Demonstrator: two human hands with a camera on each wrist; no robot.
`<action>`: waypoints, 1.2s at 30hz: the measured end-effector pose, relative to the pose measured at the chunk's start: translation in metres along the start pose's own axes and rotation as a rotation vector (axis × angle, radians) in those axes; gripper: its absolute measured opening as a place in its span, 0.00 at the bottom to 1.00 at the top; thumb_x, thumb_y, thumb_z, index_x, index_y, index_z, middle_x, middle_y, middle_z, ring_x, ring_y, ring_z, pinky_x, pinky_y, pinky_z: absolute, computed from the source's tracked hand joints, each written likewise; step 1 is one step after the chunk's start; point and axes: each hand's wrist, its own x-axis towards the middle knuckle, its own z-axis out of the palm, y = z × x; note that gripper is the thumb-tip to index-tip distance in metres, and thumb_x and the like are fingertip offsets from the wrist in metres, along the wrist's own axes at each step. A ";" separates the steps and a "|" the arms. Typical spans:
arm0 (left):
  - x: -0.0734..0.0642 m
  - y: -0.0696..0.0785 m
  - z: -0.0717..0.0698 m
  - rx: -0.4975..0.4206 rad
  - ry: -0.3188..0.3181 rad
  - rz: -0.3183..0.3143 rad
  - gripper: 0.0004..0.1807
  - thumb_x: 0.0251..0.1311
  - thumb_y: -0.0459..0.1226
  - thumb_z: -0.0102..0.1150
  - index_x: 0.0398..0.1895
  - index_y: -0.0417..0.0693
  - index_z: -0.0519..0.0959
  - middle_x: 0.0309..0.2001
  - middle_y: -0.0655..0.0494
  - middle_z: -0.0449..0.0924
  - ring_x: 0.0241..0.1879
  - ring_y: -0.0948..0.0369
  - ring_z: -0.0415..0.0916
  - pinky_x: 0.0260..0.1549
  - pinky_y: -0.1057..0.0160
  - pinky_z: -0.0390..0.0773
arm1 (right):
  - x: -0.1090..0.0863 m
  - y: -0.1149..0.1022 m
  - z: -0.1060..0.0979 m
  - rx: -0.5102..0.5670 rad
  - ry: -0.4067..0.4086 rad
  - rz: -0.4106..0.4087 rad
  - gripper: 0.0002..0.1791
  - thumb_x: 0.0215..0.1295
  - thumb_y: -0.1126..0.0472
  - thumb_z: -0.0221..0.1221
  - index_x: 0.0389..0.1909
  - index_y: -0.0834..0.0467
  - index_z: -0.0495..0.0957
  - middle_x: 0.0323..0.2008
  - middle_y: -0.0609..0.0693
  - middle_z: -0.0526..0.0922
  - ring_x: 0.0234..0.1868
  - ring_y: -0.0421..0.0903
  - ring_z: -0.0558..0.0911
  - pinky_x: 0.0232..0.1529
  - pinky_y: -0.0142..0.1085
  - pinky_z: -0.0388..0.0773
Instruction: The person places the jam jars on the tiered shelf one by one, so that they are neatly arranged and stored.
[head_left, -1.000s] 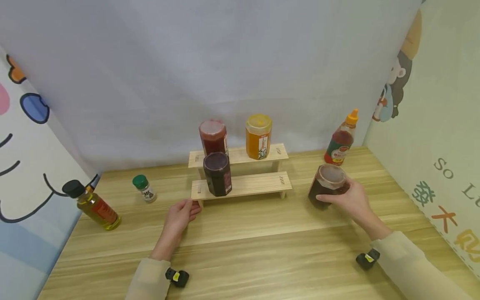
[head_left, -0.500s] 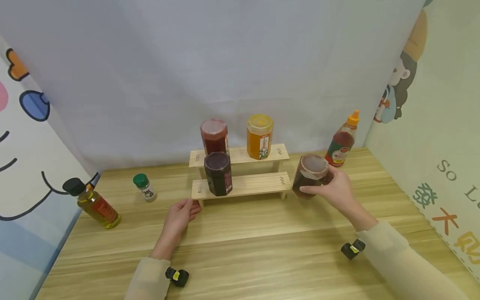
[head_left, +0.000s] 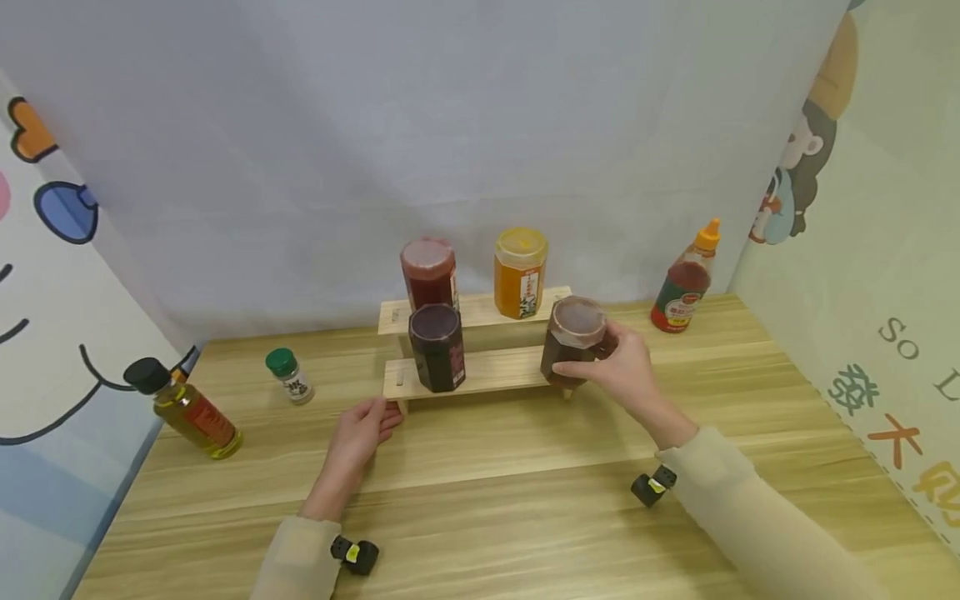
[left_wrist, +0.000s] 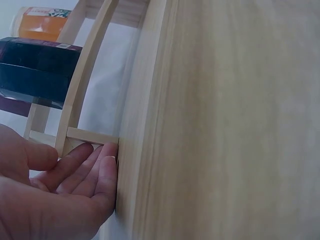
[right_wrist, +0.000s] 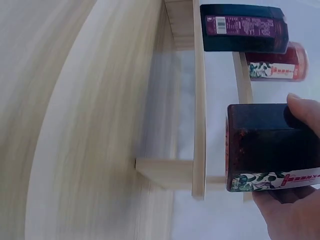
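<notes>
My right hand [head_left: 619, 367] grips a hexagonal jar of dark red jam [head_left: 567, 354], thumb on the near side. In the right wrist view this jar [right_wrist: 270, 145] is upright, a small gap above the lower step of a two-tier wooden rack [head_left: 502, 367], near its right end. My left hand [head_left: 358, 433] holds the rack's left front end; the left wrist view shows the thumb at the board and the fingers by the leg [left_wrist: 92, 136]. A dark purple jar [head_left: 437, 350] stands on the lower step. A red jar [head_left: 427, 271] and an orange jar [head_left: 519, 279] stand on the upper step.
On the table's left are an oil bottle [head_left: 191, 412] with a black cap and a small green-capped shaker [head_left: 288, 377]. A red sauce bottle [head_left: 682, 287] stands at the back right. A pale cloth [head_left: 315, 167] hangs behind; printed panels flank the table.
My right hand has carried the dark red jar leftward, from beside the rack to over the right end of its lower step. The left hand has stayed at the rack's left end.
</notes>
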 end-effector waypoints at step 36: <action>-0.002 0.000 -0.002 -0.033 -0.010 -0.007 0.24 0.76 0.40 0.37 0.61 0.26 0.67 0.55 0.32 0.73 0.56 0.46 0.72 0.54 0.53 0.72 | 0.016 -0.001 0.051 -0.041 0.078 0.074 0.38 0.38 0.61 0.79 0.55 0.60 0.75 0.49 0.53 0.80 0.48 0.47 0.79 0.49 0.39 0.76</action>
